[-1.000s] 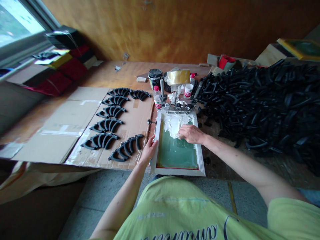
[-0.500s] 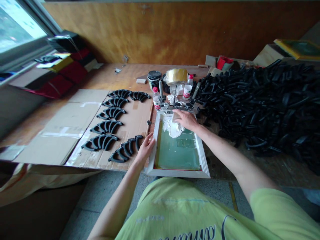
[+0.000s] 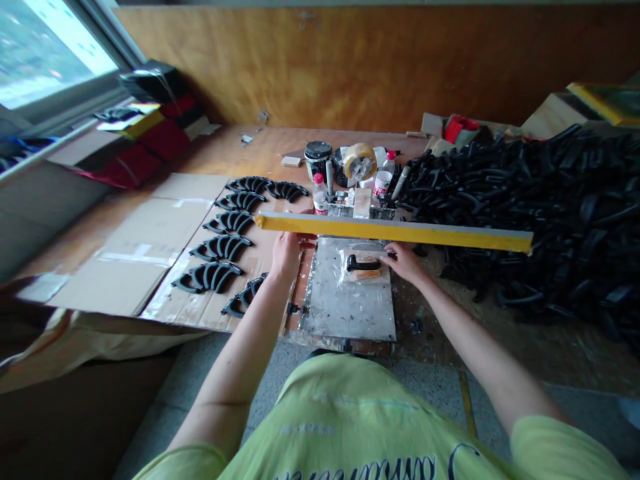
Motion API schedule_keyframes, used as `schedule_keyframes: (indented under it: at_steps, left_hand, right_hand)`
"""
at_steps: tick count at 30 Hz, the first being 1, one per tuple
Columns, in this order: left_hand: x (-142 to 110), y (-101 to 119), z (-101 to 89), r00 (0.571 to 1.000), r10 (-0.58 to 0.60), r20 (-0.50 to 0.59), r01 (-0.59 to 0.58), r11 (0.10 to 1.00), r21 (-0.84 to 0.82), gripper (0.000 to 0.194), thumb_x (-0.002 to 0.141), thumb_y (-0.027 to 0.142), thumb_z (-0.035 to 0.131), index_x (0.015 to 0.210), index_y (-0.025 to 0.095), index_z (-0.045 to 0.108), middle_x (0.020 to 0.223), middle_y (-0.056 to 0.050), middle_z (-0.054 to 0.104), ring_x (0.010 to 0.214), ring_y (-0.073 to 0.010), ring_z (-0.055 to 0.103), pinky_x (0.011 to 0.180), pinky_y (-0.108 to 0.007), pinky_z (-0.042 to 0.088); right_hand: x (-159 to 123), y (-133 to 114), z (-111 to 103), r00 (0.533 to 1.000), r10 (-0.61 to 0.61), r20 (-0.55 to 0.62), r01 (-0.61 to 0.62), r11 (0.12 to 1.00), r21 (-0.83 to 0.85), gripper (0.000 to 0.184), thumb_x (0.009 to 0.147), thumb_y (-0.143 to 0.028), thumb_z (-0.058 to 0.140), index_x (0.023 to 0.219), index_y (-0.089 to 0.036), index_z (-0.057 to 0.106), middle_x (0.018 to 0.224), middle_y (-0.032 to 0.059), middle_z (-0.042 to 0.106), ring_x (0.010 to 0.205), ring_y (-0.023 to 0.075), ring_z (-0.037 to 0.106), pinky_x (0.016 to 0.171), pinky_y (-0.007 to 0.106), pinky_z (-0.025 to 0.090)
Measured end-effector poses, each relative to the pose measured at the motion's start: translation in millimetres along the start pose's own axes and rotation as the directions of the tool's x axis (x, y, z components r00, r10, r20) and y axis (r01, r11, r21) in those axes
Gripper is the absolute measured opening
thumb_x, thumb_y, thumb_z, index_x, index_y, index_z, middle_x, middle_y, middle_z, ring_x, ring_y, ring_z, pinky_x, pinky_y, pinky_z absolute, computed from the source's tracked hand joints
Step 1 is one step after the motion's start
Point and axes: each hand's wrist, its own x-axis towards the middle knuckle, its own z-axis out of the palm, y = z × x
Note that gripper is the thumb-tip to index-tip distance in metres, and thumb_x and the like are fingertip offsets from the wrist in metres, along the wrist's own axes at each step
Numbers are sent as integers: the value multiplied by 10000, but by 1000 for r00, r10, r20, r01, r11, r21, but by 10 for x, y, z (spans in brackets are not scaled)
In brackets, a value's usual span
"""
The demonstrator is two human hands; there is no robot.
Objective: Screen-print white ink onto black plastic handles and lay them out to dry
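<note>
The screen-printing frame (image 3: 395,232) is tilted up and seen edge-on as a long yellow and pale bar. My left hand (image 3: 286,252) grips it near its left end, with the fingers partly hidden behind it. Beneath, a black curved plastic part (image 3: 364,264) lies in a small holder on the grey metal base plate (image 3: 350,310). Just right of that part is my right hand (image 3: 404,261), thumb and fingers apart and pointing at it. A pale squeegee (image 3: 362,202) rests behind the bar, against the hinge clamps.
Rows of black curved parts (image 3: 220,248) lie on cardboard (image 3: 133,233) at left. A large heap of such parts (image 3: 540,193) covers the right side. Bottles, a tape roll (image 3: 361,162) and a black tub (image 3: 318,159) stand behind the plate.
The screen has swung up from lying flat, baring the base plate and the black part. My right hand has let go of the squeegee and come down toward the part.
</note>
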Motion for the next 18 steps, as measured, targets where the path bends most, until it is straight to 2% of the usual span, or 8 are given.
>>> schedule_keyframes:
  at_steps: [2,5,8,9,10,13,15,18]
  left_hand:
    - [-122,-155,-43,999,-18,-37,18,1000,-6,535,852,635,460,1170,222,582,892,-44,678,682,-117,611,559,-203,472]
    - [-476,-452,-91,980,-199,-12,199,977,70,553,812,635,529,1155,206,592,874,-50,675,665,-114,600,551,-201,454]
    - [-909,-697,-15,871,-465,160,438,881,176,586,752,640,605,1078,154,627,905,-92,685,702,-144,621,548,-220,454]
    - [-1035,-751,37,838,-509,196,483,859,169,604,752,648,598,1104,158,610,941,-100,684,731,-157,629,558,-233,466]
    - [-1139,-789,92,832,-518,200,501,855,134,610,763,657,579,1130,170,586,966,-97,676,755,-165,631,570,-244,479]
    - [-1304,-818,187,913,-407,30,406,913,42,505,789,655,545,1000,197,559,837,-20,616,715,-142,590,576,-236,480]
    - [-1330,-785,137,950,-305,-61,310,944,115,433,799,624,556,848,193,541,711,26,532,647,-115,532,556,-209,442]
    - [-1369,-704,-67,965,-257,-54,262,934,242,396,827,586,545,794,192,521,657,44,478,598,-104,485,536,-208,404]
  right_hand:
    - [-109,-84,227,985,-162,59,163,987,-13,292,785,-211,693,1067,-179,625,1075,95,665,1008,240,577,889,371,445]
    - [-166,-229,284,971,-231,61,235,970,-66,146,816,-187,652,960,-199,644,985,81,656,967,247,550,872,390,444]
    - [-278,-492,179,957,-289,-19,288,957,-37,40,852,-208,619,890,-197,625,902,73,628,933,243,531,851,383,451]
    - [-357,-617,161,947,-314,-63,314,949,-18,41,863,-220,610,894,-194,616,900,75,620,944,245,526,860,385,450]
    - [-458,-753,164,932,-346,-105,348,938,-1,49,874,-230,599,904,-192,609,900,77,613,960,247,522,874,390,448]
    - [-823,-1143,283,864,-471,-180,484,874,33,88,896,-247,568,945,-179,595,892,88,598,981,259,519,878,411,448]
    - [-1030,-1319,395,823,-534,-193,554,829,70,132,900,-260,562,995,-170,584,892,96,598,969,265,526,859,423,455]
    - [-1178,-1437,499,813,-562,-151,582,793,182,226,905,-300,563,1104,-192,560,932,97,611,971,265,542,867,437,460]
